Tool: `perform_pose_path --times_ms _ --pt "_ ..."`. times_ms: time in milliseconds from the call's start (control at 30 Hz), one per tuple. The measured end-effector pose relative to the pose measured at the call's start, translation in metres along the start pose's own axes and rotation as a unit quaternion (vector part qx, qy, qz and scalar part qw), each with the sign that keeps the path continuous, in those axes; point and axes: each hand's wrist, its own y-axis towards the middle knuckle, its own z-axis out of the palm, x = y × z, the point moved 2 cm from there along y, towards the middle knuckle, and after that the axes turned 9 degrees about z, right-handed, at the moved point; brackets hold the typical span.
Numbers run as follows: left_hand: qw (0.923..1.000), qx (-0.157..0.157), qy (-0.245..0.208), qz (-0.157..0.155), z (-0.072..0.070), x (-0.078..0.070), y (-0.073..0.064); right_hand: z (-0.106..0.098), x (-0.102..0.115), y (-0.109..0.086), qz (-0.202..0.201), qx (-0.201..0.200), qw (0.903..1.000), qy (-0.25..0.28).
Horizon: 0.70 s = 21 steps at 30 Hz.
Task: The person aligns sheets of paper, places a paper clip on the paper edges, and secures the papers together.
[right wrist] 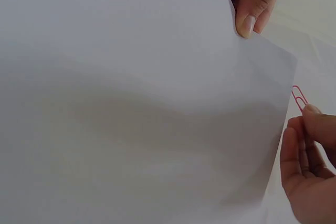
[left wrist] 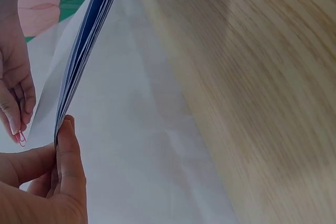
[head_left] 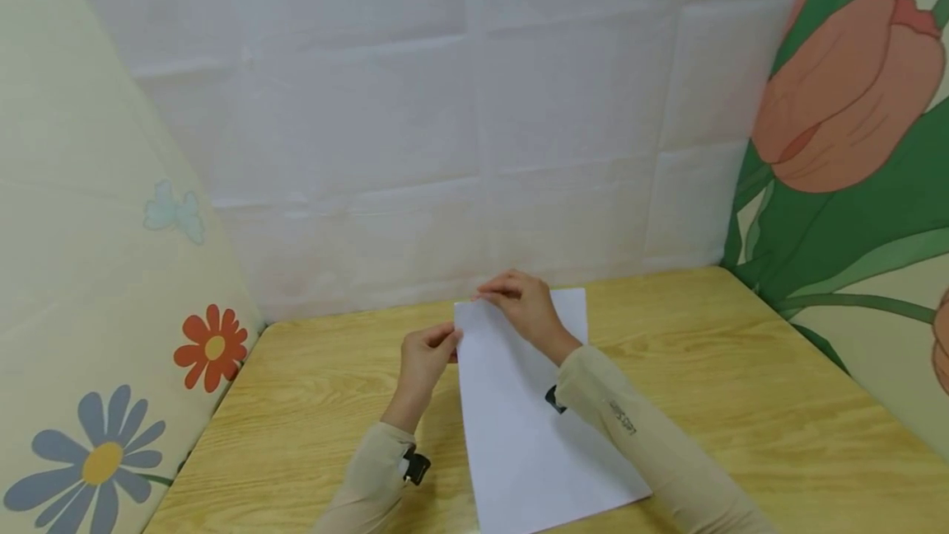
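Observation:
A stack of white paper sheets [head_left: 519,427] is held up off the wooden table at its far end. My left hand [head_left: 424,365] pinches the stack's left edge near the far corner, thumb on one face and fingers on the other. In the left wrist view the layered edges of the sheets [left wrist: 89,40] show side-on. My right hand [head_left: 525,307] is at the far edge of the paper and pinches a red paper clip [right wrist: 300,97] between thumb and fingertips. The clip's looped end points at the paper's edge, close beside the corner.
The wood-grain table [head_left: 334,386] lies under both hands. A creased white cloth [head_left: 445,147] hangs behind it. Flower-printed panels stand at the left [head_left: 89,270] and right [head_left: 853,229] sides.

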Motion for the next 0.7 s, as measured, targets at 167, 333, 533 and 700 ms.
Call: perform_pose_path --times_ms 167,333,533,700 --pt "1.0 0.001 0.005 0.004 -0.001 0.0 -0.001 0.003 -0.019 0.002 0.003 0.015 0.9999 -0.001" --pt "1.0 -0.001 0.006 0.007 0.0 0.006 0.0 0.007 -0.027 0.003 -0.004 0.024 0.9996 -0.017" --pt "0.9996 0.0 0.015 0.022 0.001 0.004 -0.001 0.008 -0.024 0.004 -0.029 0.02 0.9991 -0.021" --pt "0.9984 0.004 0.035 0.044 0.002 0.004 -0.003 0.008 -0.024 0.004 -0.031 0.022 0.999 -0.025"
